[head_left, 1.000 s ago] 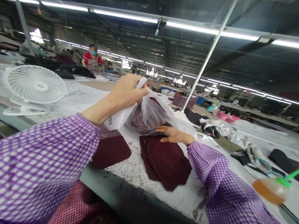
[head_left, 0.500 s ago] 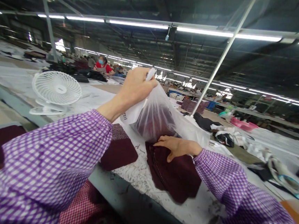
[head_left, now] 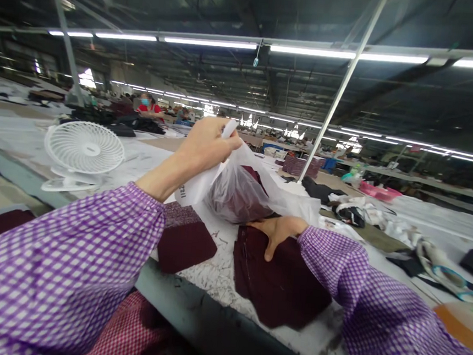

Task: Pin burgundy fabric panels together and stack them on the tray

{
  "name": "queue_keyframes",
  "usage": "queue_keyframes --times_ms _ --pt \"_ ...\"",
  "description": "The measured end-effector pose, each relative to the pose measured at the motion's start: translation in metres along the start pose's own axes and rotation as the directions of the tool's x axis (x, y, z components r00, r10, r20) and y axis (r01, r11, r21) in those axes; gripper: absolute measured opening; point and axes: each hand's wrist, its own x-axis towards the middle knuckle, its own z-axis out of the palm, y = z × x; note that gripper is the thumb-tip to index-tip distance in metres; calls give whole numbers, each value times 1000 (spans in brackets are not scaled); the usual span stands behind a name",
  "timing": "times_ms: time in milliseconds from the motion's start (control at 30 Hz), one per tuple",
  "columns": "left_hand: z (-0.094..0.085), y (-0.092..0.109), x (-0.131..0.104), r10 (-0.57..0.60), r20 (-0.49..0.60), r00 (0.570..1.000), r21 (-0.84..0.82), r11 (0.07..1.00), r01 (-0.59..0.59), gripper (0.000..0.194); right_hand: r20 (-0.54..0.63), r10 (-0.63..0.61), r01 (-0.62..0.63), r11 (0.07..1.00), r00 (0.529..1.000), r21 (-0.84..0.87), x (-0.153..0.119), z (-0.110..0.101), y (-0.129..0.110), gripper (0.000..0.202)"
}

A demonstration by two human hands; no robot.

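A translucent plastic bag (head_left: 241,197) with dark maroon cloth inside stands on the white table. My left hand (head_left: 208,142) pinches its top edge and holds it up, beside a white flap with printed characters. Low at the bag's near side, my right hand (head_left: 277,231) has its thumb spread away from the fingers; the fingertips are partly hidden at the bag's base. Under that palm lies a stack of maroon cloth pieces (head_left: 285,287). Another maroon piece (head_left: 187,245) with a speckled band rests to the left.
A white fan (head_left: 85,147) stands on the table at left. A thin white pole (head_left: 338,98) rises behind the bag. Dark and white fabrics, a pink basin (head_left: 380,191) and an orange-brown item (head_left: 459,324) are on the right. A person in red (head_left: 150,106) is far back.
My left hand has come slightly down and left with the bag's top. My right fingers have slid partly under the bag's near edge. More of the maroon stack shows, and the view has shifted a little.
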Motion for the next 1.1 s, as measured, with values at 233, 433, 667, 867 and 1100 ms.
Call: queue_keyframes --times_ms 233,433,667,867,1100 --pt "-6 -2 -10 -26 60 998 62 998 22 15 -57 -8 23 965 998 262 -40 17 -15 80" --pt "-12 4 -20 83 179 980 213 969 -121 18 -79 -91 120 822 993 556 -59 35 -20 71" --pt "-7 8 -42 304 267 914 318 868 -382 40 -109 -130 169 693 986 701 -71 44 -17 63" --pt "-8 14 -44 454 363 814 369 732 -573 31 -131 -229 238 540 965 808 -89 33 -21 68" --pt "-5 12 -41 290 248 924 555 740 -381 32 -402 -145 428 311 904 849 -115 16 -31 72"
